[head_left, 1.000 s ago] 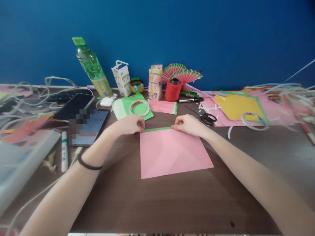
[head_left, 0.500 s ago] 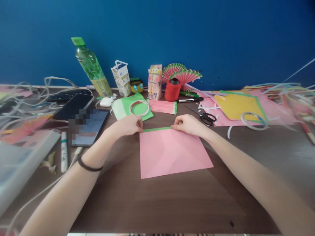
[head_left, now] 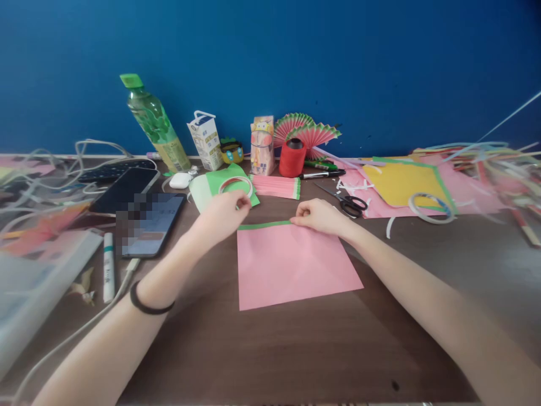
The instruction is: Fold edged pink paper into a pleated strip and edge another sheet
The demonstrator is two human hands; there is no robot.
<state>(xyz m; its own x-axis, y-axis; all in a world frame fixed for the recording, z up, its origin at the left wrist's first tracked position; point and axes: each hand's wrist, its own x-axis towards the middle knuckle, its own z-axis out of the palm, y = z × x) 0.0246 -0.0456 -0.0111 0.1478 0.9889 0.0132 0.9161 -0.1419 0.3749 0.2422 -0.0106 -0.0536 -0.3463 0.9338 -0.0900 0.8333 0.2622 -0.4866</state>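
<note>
A pink sheet of paper [head_left: 296,265] lies on the desk with a narrow green paper strip [head_left: 264,225] along its far edge. My right hand [head_left: 319,217] has its thumb and fingers closed on that far edge, at the strip. My left hand [head_left: 224,217] is a little above and left of the sheet's far left corner, apart from it. Its fingers are curled together, and nothing shows between them. Just behind the left hand, a roll of tape [head_left: 236,183] rests on green paper [head_left: 249,194], partly covered by the hand.
Black-handled scissors [head_left: 353,206], a red thread spool [head_left: 292,158] and folded pink paper [head_left: 276,186] lie beyond the sheet. A green bottle [head_left: 156,124] and drink carton [head_left: 205,141] stand by the wall. Left are a phone [head_left: 163,225] and marker [head_left: 109,268]; right, yellow paper [head_left: 401,183].
My left hand has let go of the sheet's far left corner and risen slightly up and away. My right hand stays at the far edge. The view has shifted slightly.
</note>
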